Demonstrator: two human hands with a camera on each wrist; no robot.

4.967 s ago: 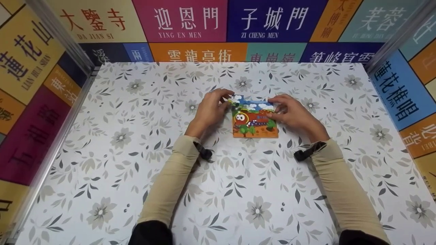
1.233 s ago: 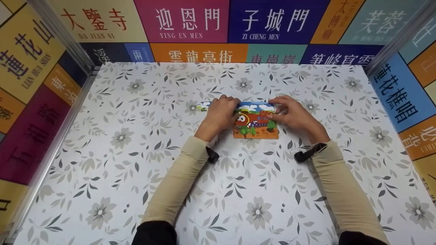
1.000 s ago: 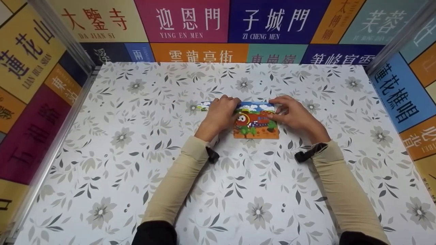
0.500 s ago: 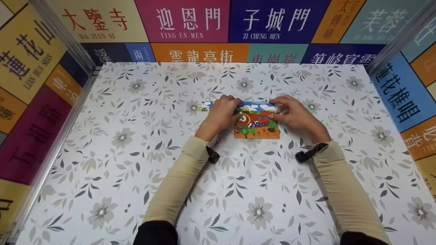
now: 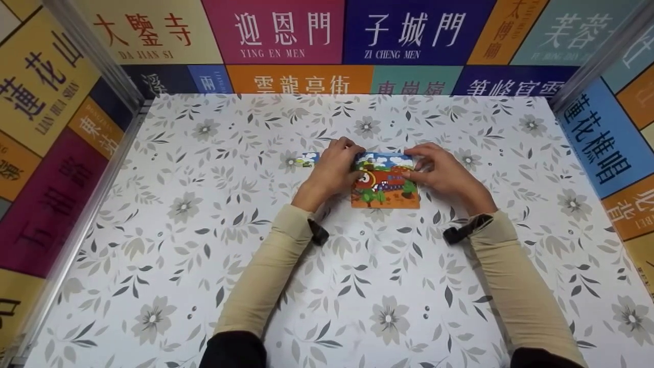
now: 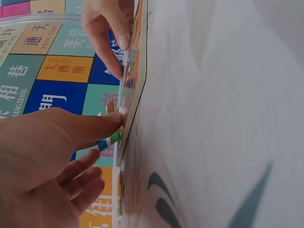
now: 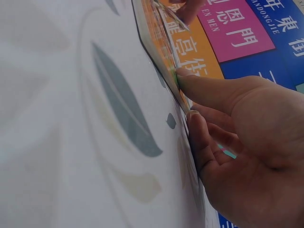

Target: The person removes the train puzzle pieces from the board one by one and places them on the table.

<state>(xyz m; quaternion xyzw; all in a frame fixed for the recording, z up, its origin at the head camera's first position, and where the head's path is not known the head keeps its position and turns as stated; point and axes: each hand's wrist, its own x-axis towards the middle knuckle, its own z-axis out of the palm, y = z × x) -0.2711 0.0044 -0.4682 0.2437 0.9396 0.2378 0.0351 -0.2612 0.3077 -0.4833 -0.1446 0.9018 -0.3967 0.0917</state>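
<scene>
- Pinching a small tilted piece (image 6: 109,140) in the left hand (image 5: 331,169), over the left part of the train puzzle (image 5: 386,197).
- Gripping its right edge, flat on the bench (image 5: 347,271), in the right hand (image 5: 443,173).

The puzzle board (image 5: 386,191) lies flat on the table (image 5: 388,276), beyond the table's middle, between the two hands. The left hand (image 5: 333,167) is at the board's left side and hides part of that edge; between its thumb and fingers a puzzle piece (image 6: 113,137) stands tilted at the board. A loose piece (image 5: 308,159) lies on the table, left of the left hand. The right hand (image 5: 443,171) is at the board's right edge, its thumb on the upper face. The back wall (image 5: 286,43) rises behind the table, the left wall (image 5: 51,189) and right wall (image 5: 595,138) beside it.
</scene>
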